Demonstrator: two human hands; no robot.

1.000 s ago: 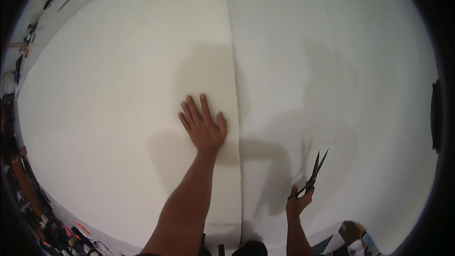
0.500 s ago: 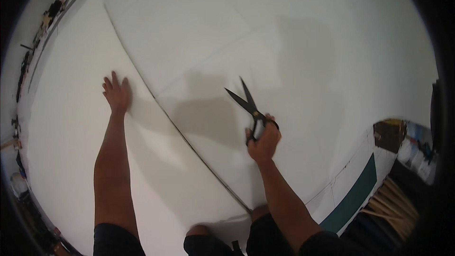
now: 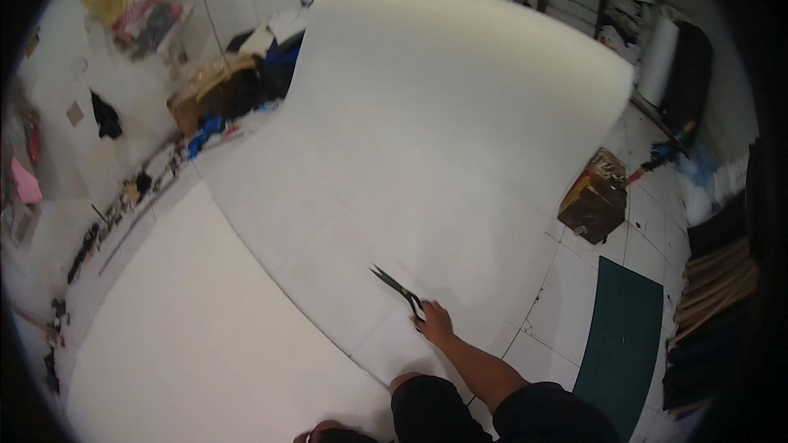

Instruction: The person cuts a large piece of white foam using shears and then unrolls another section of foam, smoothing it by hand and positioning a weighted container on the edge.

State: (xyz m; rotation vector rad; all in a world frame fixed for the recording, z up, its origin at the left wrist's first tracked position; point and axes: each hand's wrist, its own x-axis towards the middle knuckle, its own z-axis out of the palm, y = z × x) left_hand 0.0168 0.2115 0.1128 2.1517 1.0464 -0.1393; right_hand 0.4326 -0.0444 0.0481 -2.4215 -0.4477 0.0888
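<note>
Pale tiled floor (image 3: pixel 548 335) borders a broad, smooth white sheet (image 3: pixel 394 189) mid-frame; lower centre, the right hand (image 3: pixel 435 324) grips long black scissors (image 3: pixel 396 287), tips best kept off the sheet; left hand unseen.

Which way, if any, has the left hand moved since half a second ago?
Yes: judged by the left-hand white sheet it lay on, the left hand has come away, apparently back toward the person; it isn't clearly visible now.

Soft, diffuse light, mild blur, dark corners
</note>
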